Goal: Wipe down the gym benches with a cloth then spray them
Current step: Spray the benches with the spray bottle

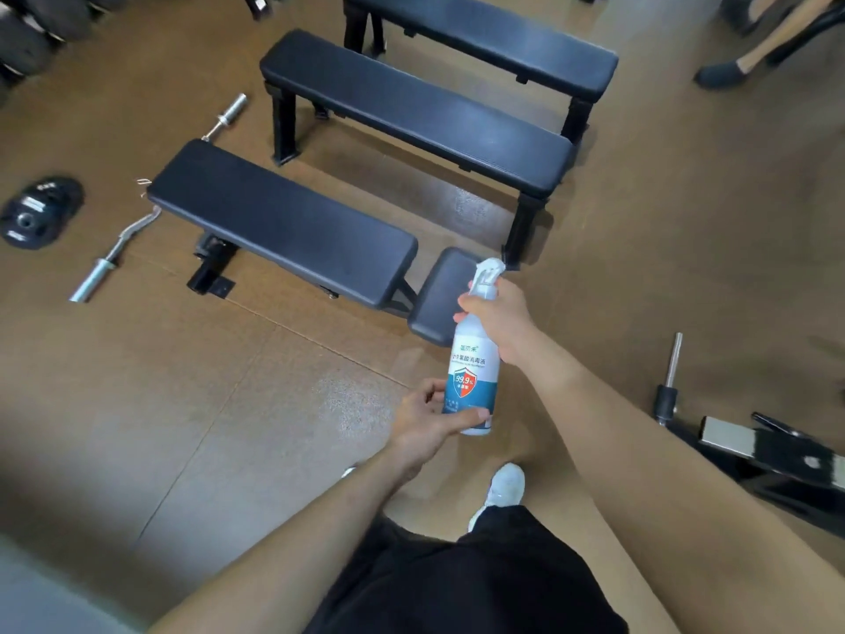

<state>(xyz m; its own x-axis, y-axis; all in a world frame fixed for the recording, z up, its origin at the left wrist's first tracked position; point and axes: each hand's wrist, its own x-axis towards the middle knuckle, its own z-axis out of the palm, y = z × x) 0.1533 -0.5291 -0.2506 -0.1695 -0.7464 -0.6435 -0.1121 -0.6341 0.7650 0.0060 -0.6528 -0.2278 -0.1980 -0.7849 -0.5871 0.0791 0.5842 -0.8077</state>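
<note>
A white spray bottle [473,359] with a blue and red label stands upright in both my hands, in front of me. My right hand [500,320] grips its neck just under the white trigger head. My left hand [427,421] holds its base with thumb and fingers. Three black padded benches lie ahead on the brown floor: the nearest bench [283,226] with a separate small seat pad [441,295], a middle bench [411,112], and a far bench [494,38]. The nozzle sits over the seat pad. No cloth is in view.
A curl bar [114,249] and a weight plate [39,210] lie on the floor at left. A short bar [226,114] lies behind the nearest bench. Black equipment [772,455] stands at right. Another person's legs [754,48] are at top right. My shoe [503,489] is below.
</note>
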